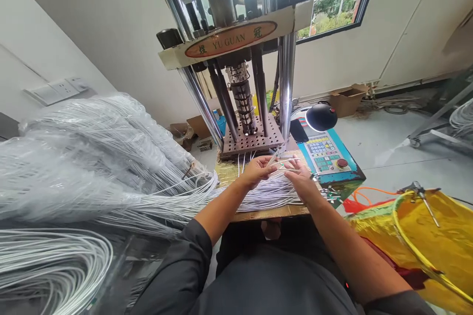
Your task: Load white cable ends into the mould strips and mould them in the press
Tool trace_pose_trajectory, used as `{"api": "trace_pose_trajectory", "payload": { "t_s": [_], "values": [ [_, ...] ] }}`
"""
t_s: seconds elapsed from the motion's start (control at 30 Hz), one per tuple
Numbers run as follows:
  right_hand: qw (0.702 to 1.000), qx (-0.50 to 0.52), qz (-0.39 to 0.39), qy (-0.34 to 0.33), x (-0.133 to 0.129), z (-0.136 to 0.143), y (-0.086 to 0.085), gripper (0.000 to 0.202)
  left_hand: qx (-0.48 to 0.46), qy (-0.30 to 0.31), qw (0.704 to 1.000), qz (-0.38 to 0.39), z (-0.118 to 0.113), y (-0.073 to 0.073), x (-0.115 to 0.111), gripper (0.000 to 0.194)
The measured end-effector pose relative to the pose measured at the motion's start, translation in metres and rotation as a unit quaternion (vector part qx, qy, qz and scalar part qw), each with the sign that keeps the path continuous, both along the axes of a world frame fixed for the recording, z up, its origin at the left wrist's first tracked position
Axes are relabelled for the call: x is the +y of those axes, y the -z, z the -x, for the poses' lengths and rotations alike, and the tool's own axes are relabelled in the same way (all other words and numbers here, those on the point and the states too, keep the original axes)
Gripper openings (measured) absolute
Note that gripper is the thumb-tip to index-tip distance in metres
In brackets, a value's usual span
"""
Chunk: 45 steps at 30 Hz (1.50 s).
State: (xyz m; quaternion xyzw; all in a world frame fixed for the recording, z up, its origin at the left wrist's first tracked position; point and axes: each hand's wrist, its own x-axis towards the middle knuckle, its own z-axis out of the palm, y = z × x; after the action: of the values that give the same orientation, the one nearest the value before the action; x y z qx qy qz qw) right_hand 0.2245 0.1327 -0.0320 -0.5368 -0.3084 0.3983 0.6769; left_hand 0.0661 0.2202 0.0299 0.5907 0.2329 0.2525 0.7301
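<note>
My left hand and my right hand are close together in front of the machine's perforated plate. Thin white cables run between them, with the fingers of both hands closed on them. A small green spot shows on the cables between my hands. Beneath lies a thick bundle of white cables along the bench. Its ends at the right carry small green and white tips. How many cables each hand grips is hard to make out.
Upright metal columns and a central die stack rise behind the plate. To the right are a control panel, a black lamp and a yellow bag. Plastic-wrapped cable bundles pile up at left.
</note>
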Motion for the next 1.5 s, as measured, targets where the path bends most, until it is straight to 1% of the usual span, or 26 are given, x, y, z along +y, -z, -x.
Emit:
{"api": "trace_pose_trajectory", "payload": {
  "t_s": [0.07,0.1,0.13,0.2,0.27,0.33,0.4,0.5,0.57,0.63,0.67,0.7,0.73,0.77,0.8,0.83,0.9,0.97,1.03,1.07,1.13,1.2,1.27,1.37,1.43,1.5],
  "values": [
    [1.0,0.009,0.01,-0.001,-0.001,0.0,0.002,0.096,0.003,-0.016,1.0,-0.006,0.003,-0.002,0.004,0.073],
    [1.0,0.013,0.011,-0.001,-0.001,0.001,0.003,0.096,0.011,-0.027,0.999,-0.023,0.003,-0.002,0.005,0.068],
    [1.0,0.019,0.01,0.0,-0.002,0.002,0.004,0.097,0.022,-0.038,0.998,-0.052,0.003,-0.003,0.006,0.058],
    [0.999,0.038,0.009,0.008,-0.004,0.003,0.003,0.098,0.04,-0.069,0.987,-0.141,0.003,-0.005,0.008,0.044],
    [0.997,0.068,0.012,0.024,-0.007,0.006,0.001,0.099,0.042,-0.106,0.965,-0.235,0.002,-0.01,0.01,0.04],
    [0.993,0.11,0.009,0.039,-0.012,0.007,-0.001,0.096,0.036,-0.128,0.953,-0.274,0.002,-0.018,0.012,0.037],
    [0.988,0.15,0.001,0.045,-0.021,0.006,-0.004,0.088,0.03,-0.118,0.965,-0.232,0.003,-0.027,0.015,0.041],
    [0.987,0.161,0.021,-0.003,-0.042,-0.001,-0.008,0.063,0.016,-0.046,0.995,-0.087,0.003,-0.035,0.02,0.044],
    [0.995,0.084,0.061,-0.015,-0.056,-0.009,-0.011,0.041,0.011,0.002,1.0,-0.013,0.0,-0.037,0.023,0.046],
    [0.993,-0.084,0.068,0.047,-0.061,-0.019,-0.015,0.039,0.012,0.025,0.999,0.021,-0.004,-0.036,0.024,0.048],
    [0.977,-0.185,0.048,0.095,-0.06,-0.026,-0.017,0.039,0.01,0.028,0.999,0.032,-0.007,-0.035,0.023,0.049],
    [0.95,-0.282,0.023,0.135,-0.055,-0.033,-0.019,0.039,0.006,0.03,0.999,0.043,-0.009,-0.034,0.023,0.05],
    [0.92,-0.361,0.002,0.153,-0.047,-0.04,-0.019,0.042,0.002,0.032,0.998,0.053,-0.01,-0.033,0.022,0.05],
    [0.898,-0.416,-0.006,0.143,-0.036,-0.048,-0.019,0.048,-0.001,0.034,0.997,0.064,-0.011,-0.032,0.021,0.051],
    [0.887,-0.448,-0.003,0.112,-0.025,-0.055,-0.019,0.053,-0.004,0.035,0.997,0.074,-0.012,-0.03,0.02,0.051],
    [0.886,-0.459,0.009,0.07,-0.013,-0.062,-0.018,0.052,-0.004,0.035,0.996,0.085,-0.012,-0.029,0.018,0.05],
    [0.891,-0.452,0.034,-0.011,0.006,-0.071,-0.018,0.037,-0.003,0.025,0.995,0.095,-0.011,-0.023,0.016,0.047],
    [0.895,-0.444,0.025,-0.047,0.017,-0.073,-0.021,0.032,-0.006,-0.021,0.997,0.077,-0.01,-0.016,0.014,0.043],
    [0.905,-0.421,-0.012,-0.052,0.019,-0.069,-0.029,0.04,-0.009,-0.077,0.995,0.055,-0.011,-0.007,0.01,0.038],
    [0.918,-0.39,-0.026,-0.061,0.018,-0.065,-0.033,0.046,-0.008,-0.093,0.994,0.051,-0.011,-0.002,0.008,0.037],
    [0.948,-0.298,-0.03,-0.103,0.016,-0.059,-0.041,0.057,-0.002,-0.085,0.994,0.061,-0.014,0.007,0.004,0.036],
    [0.959,-0.238,-0.013,-0.153,0.015,-0.056,-0.046,0.065,0.004,-0.069,0.995,0.065,-0.019,0.017,0.002,0.035],
    [0.954,-0.246,0.008,-0.172,0.014,-0.056,-0.044,0.068,0.028,-0.079,0.996,0.033,-0.024,0.026,0.001,0.032],
    [0.948,-0.265,0.052,-0.171,0.009,-0.057,-0.036,0.068,0.091,-0.092,0.988,-0.081,-0.033,0.039,0.004,0.027],
    [0.95,-0.256,0.062,-0.17,0.003,-0.054,-0.033,0.065,0.117,-0.059,0.979,-0.154,-0.038,0.045,0.007,0.024],
    [0.951,-0.258,0.052,-0.162,-0.002,-0.048,-0.032,0.06,0.127,-0.011,0.974,-0.188,-0.041,0.049,0.009,0.022]
  ]
}}
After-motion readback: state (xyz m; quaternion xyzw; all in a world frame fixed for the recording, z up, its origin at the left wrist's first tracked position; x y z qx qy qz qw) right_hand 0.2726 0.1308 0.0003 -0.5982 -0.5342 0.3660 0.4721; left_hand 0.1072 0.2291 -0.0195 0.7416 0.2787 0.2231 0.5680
